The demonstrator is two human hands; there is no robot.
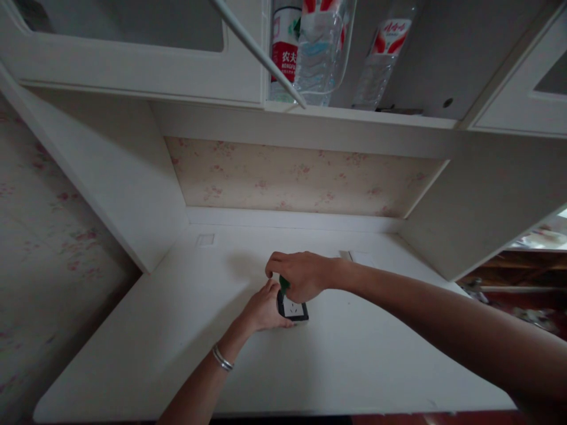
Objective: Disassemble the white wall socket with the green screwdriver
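Note:
On the white desk (349, 360) sits a power socket (293, 307) with a white face and a black frame. My left hand (266, 308) grips its left side, thumb along the near edge and fingers on the far side. Above the far left of the socket, my right hand (303, 276) is closed around a green screwdriver (284, 284). The tool points down at the frame, and most of its handle is hidden in my fist. Whether its tip touches a screw cannot be seen.
An overhead cabinet (310, 121) holds several plastic bottles (321, 56). A pale rod (261, 56) slants down in front of it. Side panels (119, 165) flank the desk. Flat white pieces lie at the back left (205, 239) and back right (361, 258).

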